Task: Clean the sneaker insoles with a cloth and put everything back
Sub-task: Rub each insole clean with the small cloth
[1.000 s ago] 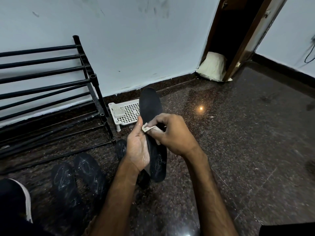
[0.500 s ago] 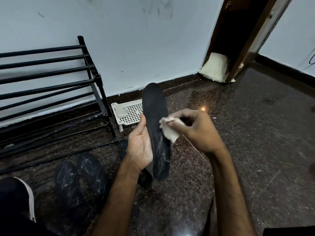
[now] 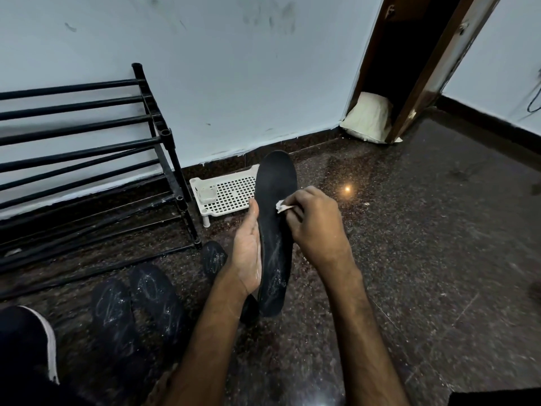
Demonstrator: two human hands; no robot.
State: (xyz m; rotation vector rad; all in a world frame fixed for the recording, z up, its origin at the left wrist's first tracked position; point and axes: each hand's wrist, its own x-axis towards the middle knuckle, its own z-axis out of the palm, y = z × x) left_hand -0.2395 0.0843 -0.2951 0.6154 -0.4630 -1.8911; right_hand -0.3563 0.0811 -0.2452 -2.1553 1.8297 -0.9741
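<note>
My left hand (image 3: 247,253) holds a long black insole (image 3: 275,230) upright from its left side, palm against its edge, fingers hidden behind it. White scuff marks show on the insole's lower half. My right hand (image 3: 314,227) pinches a small white cloth (image 3: 281,206) and presses it on the insole's middle. Two more black insoles (image 3: 137,306) lie side by side on the floor at lower left, both marked with white streaks. A third insole (image 3: 213,257) lies partly hidden behind my left wrist.
A black metal shoe rack (image 3: 87,159) stands against the wall at left. A small white perforated plastic shelf (image 3: 228,194) sits on the floor behind the held insole. A dark sneaker (image 3: 26,347) shows at lower left. A doorway with a pale sack (image 3: 370,118) is at upper right.
My right hand has come back left with the cloth, from beside the insole's right edge onto its middle surface. The left hand keeps the insole in the same place.
</note>
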